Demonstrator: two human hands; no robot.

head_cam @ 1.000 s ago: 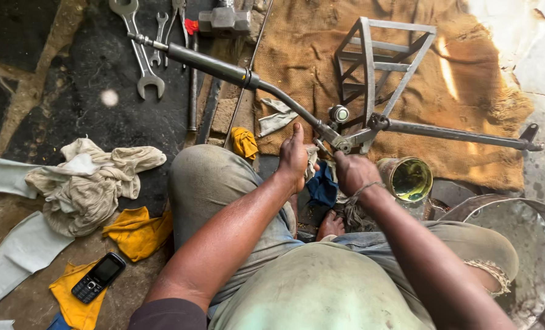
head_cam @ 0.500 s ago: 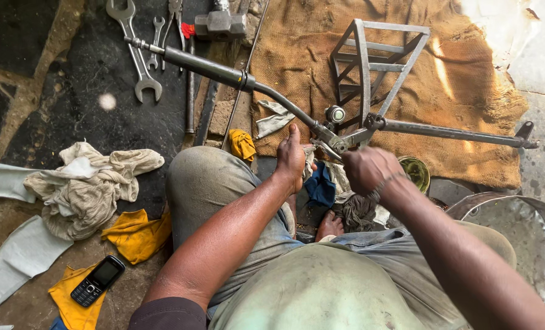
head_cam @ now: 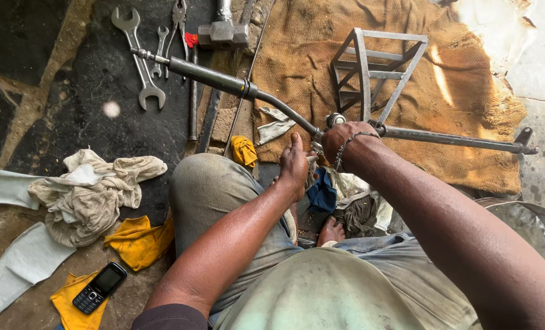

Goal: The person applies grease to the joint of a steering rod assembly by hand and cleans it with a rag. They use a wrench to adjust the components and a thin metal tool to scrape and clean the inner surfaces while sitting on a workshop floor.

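Observation:
A long bent metal handlebar (head_cam: 223, 79) with a dark grip runs from upper left to a joint in front of me; a straight metal rod (head_cam: 456, 140) continues right from there. My left hand (head_cam: 294, 165) rests flat against the bar just left of the joint. My right hand (head_cam: 340, 139), with a bracelet on the wrist, is closed over the joint near a small round fitting (head_cam: 335, 119). A grey metal frame rack (head_cam: 370, 73) stands on brown burlap (head_cam: 297, 55) just beyond.
Spanners (head_cam: 139, 61), pliers and a hammer (head_cam: 222, 30) lie on the dark floor at the top. Pale rags (head_cam: 95, 189), yellow cloths (head_cam: 139, 241) and a black mobile phone (head_cam: 99, 287) lie at left. A metal basin rim (head_cam: 529, 220) is at right. My bare foot (head_cam: 330, 231) sits below.
My right hand has moved up from beside the green-filled tin onto the joint and closed over it. The tin is now hidden under my arm. My left hand has stayed put.

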